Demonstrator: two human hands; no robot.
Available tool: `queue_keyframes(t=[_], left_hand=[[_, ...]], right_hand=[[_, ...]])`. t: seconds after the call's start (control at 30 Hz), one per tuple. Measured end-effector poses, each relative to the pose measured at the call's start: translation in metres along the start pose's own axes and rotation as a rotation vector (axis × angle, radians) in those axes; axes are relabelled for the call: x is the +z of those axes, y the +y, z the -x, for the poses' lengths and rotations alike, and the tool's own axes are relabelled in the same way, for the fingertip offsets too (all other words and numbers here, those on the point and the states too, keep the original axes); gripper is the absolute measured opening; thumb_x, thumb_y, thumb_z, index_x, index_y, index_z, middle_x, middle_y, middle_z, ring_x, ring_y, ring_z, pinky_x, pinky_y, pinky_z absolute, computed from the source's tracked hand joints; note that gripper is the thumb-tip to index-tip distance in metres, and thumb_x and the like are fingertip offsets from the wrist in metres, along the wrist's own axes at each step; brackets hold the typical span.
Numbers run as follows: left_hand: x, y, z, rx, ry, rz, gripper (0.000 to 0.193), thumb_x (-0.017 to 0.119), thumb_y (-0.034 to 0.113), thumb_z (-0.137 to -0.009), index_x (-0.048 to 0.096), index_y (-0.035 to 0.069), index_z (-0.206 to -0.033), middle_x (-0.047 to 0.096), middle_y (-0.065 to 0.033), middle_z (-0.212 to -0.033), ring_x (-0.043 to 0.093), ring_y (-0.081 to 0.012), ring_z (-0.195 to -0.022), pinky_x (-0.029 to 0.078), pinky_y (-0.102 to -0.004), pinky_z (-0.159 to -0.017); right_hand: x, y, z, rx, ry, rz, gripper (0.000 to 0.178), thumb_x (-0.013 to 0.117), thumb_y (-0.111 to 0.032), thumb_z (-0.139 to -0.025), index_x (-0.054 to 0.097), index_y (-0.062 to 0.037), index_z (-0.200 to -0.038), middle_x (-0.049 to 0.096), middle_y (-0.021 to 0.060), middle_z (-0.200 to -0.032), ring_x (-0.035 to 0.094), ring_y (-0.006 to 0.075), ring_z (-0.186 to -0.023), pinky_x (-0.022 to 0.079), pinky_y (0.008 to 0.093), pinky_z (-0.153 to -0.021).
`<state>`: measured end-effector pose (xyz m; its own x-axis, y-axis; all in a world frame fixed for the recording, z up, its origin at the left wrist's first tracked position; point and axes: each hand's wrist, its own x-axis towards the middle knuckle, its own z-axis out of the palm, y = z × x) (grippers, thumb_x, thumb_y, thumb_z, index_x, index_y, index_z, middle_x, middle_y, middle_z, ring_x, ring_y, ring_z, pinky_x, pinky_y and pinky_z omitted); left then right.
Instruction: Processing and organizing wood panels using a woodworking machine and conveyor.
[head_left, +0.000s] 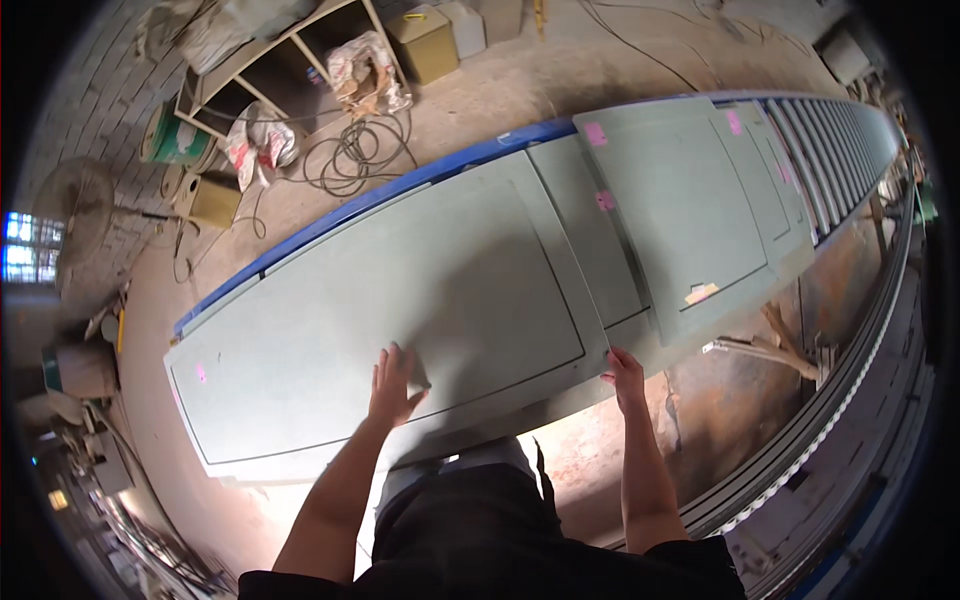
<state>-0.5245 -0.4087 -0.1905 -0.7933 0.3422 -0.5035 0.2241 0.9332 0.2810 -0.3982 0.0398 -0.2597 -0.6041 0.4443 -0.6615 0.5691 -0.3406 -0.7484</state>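
A large grey-green panel (400, 270) with a dark groove running round inside its edge lies flat before me. My left hand (394, 388) rests on its near part, fingers stretched out and thumb apart. Between thumb and fingers is a darker patch; I cannot tell whether it is a shadow or a thin pad. At the panel's near right corner my right hand (625, 378) is closed, pinching the edge. To the right lie a second grooved panel (690, 210) with pink stickers and a narrower panel piece (585, 215) partly under the large one.
A blue-framed roller conveyor (815, 150) carries the panels and runs off to the far right. Metal rails (790, 470) stand at the right. Beyond the conveyor, a coiled cable (360, 155), an open wooden shelf (290, 70) and a yellowish box (425, 45) occupy the floor.
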Motion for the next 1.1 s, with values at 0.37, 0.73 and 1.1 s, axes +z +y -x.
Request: queue_keyframes(t=[0.37, 0.73, 1.1], left_hand=[[0.058, -0.002, 0.117, -0.047, -0.044, 0.100, 0.083, 0.071, 0.032, -0.077, 0.030, 0.011, -0.146, 0.013, -0.0156, -0.156, 0.013, -0.0350, -0.144, 0.018, -0.0497, -0.114], [0.047, -0.005, 0.114, -0.045, -0.130, 0.152, 0.082, 0.066, 0.035, -0.079, 0.027, 0.010, -0.147, 0.013, -0.0157, -0.157, 0.012, -0.0343, -0.145, 0.016, -0.0494, -0.115], [0.051, -0.017, 0.122, -0.040, -0.176, 0.218, 0.085, 0.068, 0.029, -0.079, 0.023, 0.012, -0.149, 0.009, -0.0139, -0.158, 0.007, -0.0330, -0.145, 0.014, -0.0478, -0.116]], right_hand=[[-0.008, -0.010, -0.016, 0.143, -0.106, -0.031, 0.044, 0.063, -0.026, -0.091, 0.052, 0.0011, -0.125, 0.063, 0.0074, -0.109, 0.063, 0.0194, -0.078, 0.054, 0.0368, -0.072], [-0.011, -0.016, -0.027, 0.197, -0.107, 0.265, 0.057, 0.070, -0.041, -0.084, 0.056, 0.0005, -0.121, 0.058, 0.0055, -0.113, 0.053, 0.0179, -0.085, 0.047, 0.0351, -0.074], [0.008, -0.019, -0.042, 0.091, -0.049, 0.506, 0.054, 0.061, -0.051, -0.088, 0.061, -0.0052, -0.116, 0.059, 0.0052, -0.102, 0.055, 0.0188, -0.091, 0.050, 0.0389, -0.070]])
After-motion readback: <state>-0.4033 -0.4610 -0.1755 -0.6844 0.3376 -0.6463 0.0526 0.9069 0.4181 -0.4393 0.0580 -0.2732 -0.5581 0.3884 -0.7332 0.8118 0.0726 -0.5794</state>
